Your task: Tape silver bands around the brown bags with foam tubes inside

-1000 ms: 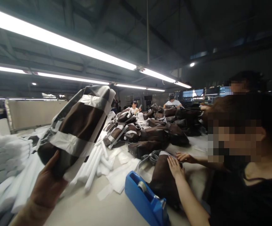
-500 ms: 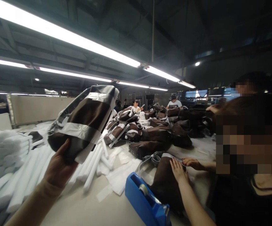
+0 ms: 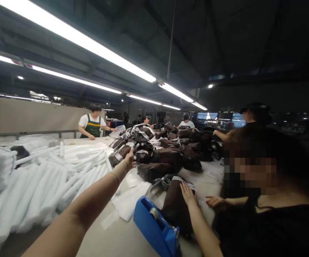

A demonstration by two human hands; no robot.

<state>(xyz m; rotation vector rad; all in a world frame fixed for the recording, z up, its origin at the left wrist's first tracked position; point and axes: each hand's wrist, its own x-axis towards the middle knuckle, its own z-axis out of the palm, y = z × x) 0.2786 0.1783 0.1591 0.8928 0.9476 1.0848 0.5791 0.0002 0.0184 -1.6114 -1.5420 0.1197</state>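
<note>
My left arm stretches far out over the table (image 3: 122, 241), and my left hand (image 3: 129, 159) is at the near edge of a pile of brown bags wrapped in clear plastic (image 3: 143, 137). It touches or hovers at a wrapped bag (image 3: 118, 154); the fingers point away from me and I cannot make out their state. My right hand is out of view. To my right a co-worker presses both hands (image 3: 188, 192) on a brown bag (image 3: 174, 207) lying flat on the table.
A blue tape dispenser (image 3: 154, 228) stands at the near table edge. White foam rolls (image 3: 49, 178) cover the left side, loose white sheets (image 3: 129, 200) lie in the middle. A person in a green apron (image 3: 92, 125) and several others work at the far end.
My left hand held a wrapped brown bag up close to me; now the arm is stretched out to the pile and the bag is no longer raised. The view turned left.
</note>
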